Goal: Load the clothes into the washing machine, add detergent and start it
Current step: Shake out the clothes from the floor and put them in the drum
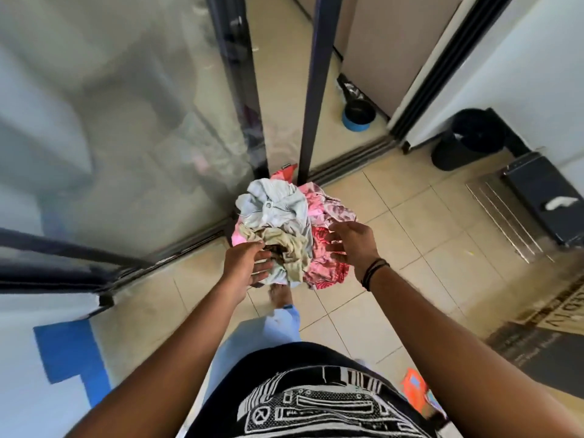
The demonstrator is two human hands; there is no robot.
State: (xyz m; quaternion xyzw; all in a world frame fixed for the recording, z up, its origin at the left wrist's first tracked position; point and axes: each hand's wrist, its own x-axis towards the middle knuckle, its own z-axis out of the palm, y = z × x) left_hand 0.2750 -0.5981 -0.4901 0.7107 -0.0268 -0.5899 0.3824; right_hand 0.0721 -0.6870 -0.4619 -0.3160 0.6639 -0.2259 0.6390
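we look down on a pile of clothes [286, 230] in the middle of the frame, lying on the tiled floor [410, 235] right against the foot of a dark door frame [311, 90]. the pile holds a pale grey piece on top, a beige piece at the lower middle, and pink and red patterned pieces on the right side and underneath.

our left hand [249, 263] comes in from the lower left and touches the pile at its lower left edge, fingers spread and reaching into the beige cloth; its grip looks released, though the fingertips are partly hidden in the folds. our right hand [350, 245] is at the right side of the pile, fingers spread and loose over the red patterned cloth, grip released, with dark bands [374, 273] around the wrist.

a glass panel [126, 121] fills the upper left of the frame. in the upper right a blue bowl [358, 115] stands on the floor beyond the door, and a black bin [467, 140] stands by the white wall. a bare foot [279, 295] shows just below the pile.
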